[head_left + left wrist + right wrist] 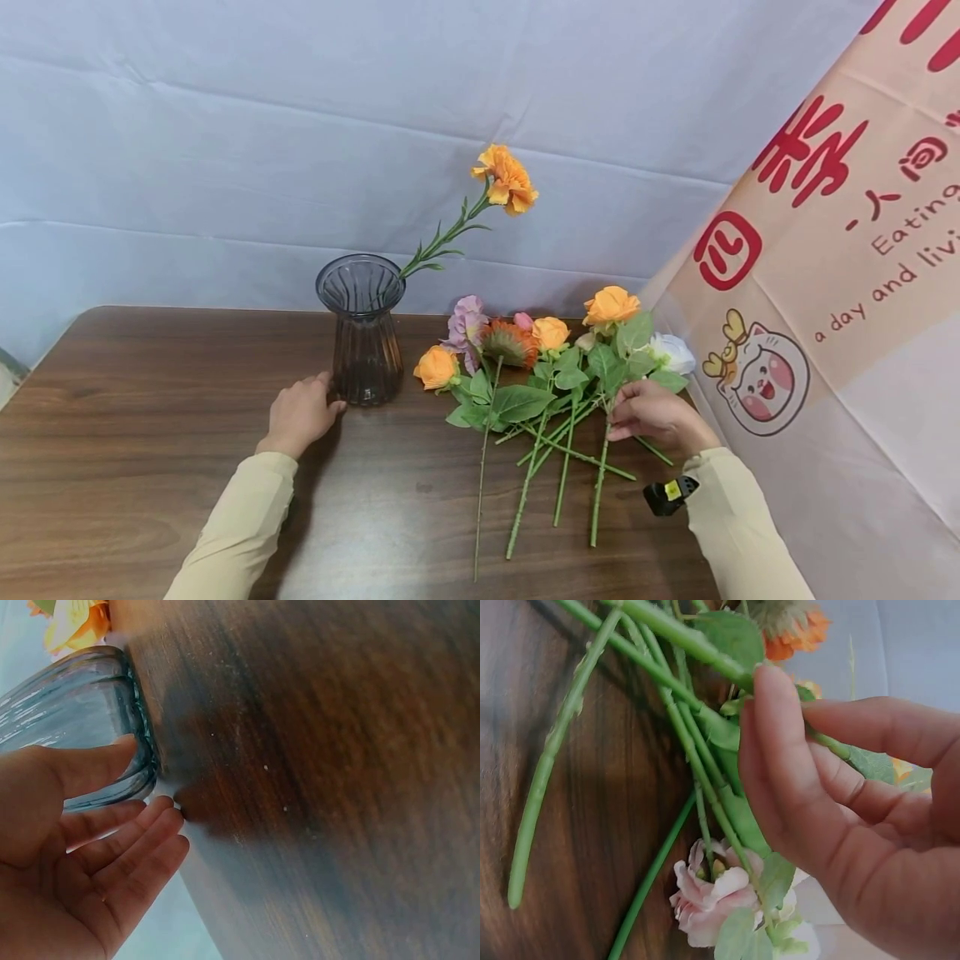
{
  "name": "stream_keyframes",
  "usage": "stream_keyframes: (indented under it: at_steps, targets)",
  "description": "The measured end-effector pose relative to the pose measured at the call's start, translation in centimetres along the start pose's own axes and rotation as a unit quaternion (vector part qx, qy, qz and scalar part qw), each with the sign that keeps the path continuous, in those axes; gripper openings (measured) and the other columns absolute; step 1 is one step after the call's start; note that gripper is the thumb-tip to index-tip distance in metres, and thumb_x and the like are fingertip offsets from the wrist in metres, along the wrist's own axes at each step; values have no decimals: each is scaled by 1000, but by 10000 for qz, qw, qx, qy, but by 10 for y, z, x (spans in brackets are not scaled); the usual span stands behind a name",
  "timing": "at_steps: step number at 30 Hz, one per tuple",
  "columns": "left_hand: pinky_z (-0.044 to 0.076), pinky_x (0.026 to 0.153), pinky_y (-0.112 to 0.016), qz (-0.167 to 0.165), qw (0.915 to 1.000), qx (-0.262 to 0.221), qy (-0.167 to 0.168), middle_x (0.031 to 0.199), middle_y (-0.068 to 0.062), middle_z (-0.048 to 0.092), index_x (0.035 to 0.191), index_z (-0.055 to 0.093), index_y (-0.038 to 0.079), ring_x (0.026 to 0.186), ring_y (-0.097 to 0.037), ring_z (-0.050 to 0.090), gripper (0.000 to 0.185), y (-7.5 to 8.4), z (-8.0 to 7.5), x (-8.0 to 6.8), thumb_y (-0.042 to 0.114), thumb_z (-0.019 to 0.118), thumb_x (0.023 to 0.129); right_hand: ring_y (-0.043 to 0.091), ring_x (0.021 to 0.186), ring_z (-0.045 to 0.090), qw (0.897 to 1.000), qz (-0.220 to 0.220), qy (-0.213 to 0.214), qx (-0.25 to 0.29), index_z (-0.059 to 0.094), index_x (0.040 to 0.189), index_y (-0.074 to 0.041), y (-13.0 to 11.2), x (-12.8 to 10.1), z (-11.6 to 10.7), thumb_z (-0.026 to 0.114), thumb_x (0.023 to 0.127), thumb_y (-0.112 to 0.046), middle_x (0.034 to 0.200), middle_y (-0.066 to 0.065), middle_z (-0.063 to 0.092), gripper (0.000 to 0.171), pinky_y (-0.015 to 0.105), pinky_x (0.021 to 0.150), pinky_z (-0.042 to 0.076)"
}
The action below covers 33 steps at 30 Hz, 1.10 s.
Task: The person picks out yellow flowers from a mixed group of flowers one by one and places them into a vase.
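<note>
A dark, ribbed glass vase stands upright left of the middle of the table. One orange carnation leans out of it to the right. Beside the vase's base is my left hand, its thumb against the glass and its fingers loosely extended. On the right, my right hand pinches a green flower stem between thumb and fingers. That stem appears to run up to an orange rose, though leaves partly hide the join.
Around the right hand lie more flowers with crossing stems: a smaller orange rose, a purple flower, a rust-orange flower and a white rose. A pale cloth hangs behind the wooden table; a printed banner borders the right.
</note>
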<state>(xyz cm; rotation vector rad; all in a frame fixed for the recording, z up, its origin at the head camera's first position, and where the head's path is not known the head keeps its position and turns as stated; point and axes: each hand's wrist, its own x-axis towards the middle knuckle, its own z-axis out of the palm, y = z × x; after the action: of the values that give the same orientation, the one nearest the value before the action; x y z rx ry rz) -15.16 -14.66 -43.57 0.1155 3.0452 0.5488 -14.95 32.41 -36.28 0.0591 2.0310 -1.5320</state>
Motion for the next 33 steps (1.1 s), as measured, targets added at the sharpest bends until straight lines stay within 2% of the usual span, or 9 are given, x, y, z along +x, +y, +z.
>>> stream_keyframes:
  at_steps: [8, 14, 20, 33]
  targets:
    - [45, 71, -53, 9, 10000, 18, 10, 106, -29, 58, 121, 49, -10, 86, -45, 57, 52, 0, 0, -1, 23, 65, 85, 22, 66, 63, 9993, -119, 72, 349, 48, 77, 7, -6, 0, 10, 45, 81, 15, 79, 15, 53, 9, 37, 71, 53]
    - [45, 72, -54, 2, 10000, 43, 7, 105, -29, 59, 121, 50, -9, 86, -45, 57, 51, -1, 0, 0, 24, 64, 85, 22, 67, 63, 9969, -128, 39, 778, 50, 73, 4, -8, 1, 18, 46, 82, 14, 77, 14, 55, 14, 37, 72, 53]
    - [45, 72, -53, 14, 10000, 45, 23, 104, -28, 59, 120, 50, -9, 85, -45, 57, 50, -1, 0, 0, 24, 65, 85, 26, 73, 62, 9948, -148, 33, 1009, 47, 75, 3, -11, 5, 26, 44, 85, 13, 82, 16, 53, 14, 38, 76, 52]
    - [46, 69, -53, -19, 10000, -25, 61, 102, -28, 60, 119, 51, -9, 84, -44, 57, 49, 0, 0, -1, 23, 65, 84, 24, 70, 64, 9859, -271, -207, 1637, 47, 77, 8, -17, 14, 43, 40, 84, 17, 76, 15, 58, 14, 36, 77, 51]
